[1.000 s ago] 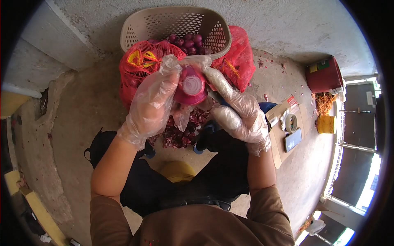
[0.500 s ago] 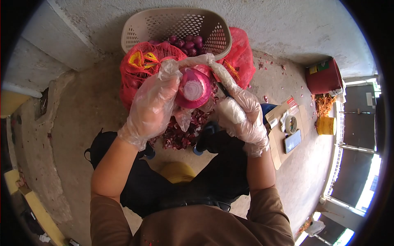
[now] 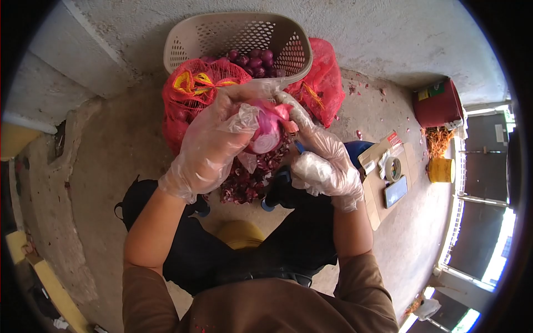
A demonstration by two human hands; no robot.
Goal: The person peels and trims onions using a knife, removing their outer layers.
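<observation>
A red onion [image 3: 264,133], partly stripped with its pale cut end showing, is held in my left hand [image 3: 214,139], whose fingers wrap around its left and far sides. My right hand [image 3: 327,158] is closed around a small knife [image 3: 300,147]; only a bit of blue shows and the blade is hidden. Its forefinger reaches to the onion's right side, against a loose pink strip of skin [image 3: 286,114]. Both hands wear clear plastic gloves. Below them, a heap of dark red onion skins [image 3: 244,186] lies on the floor between my feet.
A beige perforated basket [image 3: 183,41] holding several red onions [image 3: 258,61] stands against the wall. Red mesh sacks [image 3: 175,111] flank it. To the right, cardboard [image 3: 375,208] carries a tape roll [image 3: 393,168] and a phone [image 3: 396,191]. Farther off are a red bucket [image 3: 436,105] and yellow container [image 3: 441,170].
The onion has tilted and turned in my left hand, its cut end now lower. A strip of skin has lifted on its right side beside my right fingers.
</observation>
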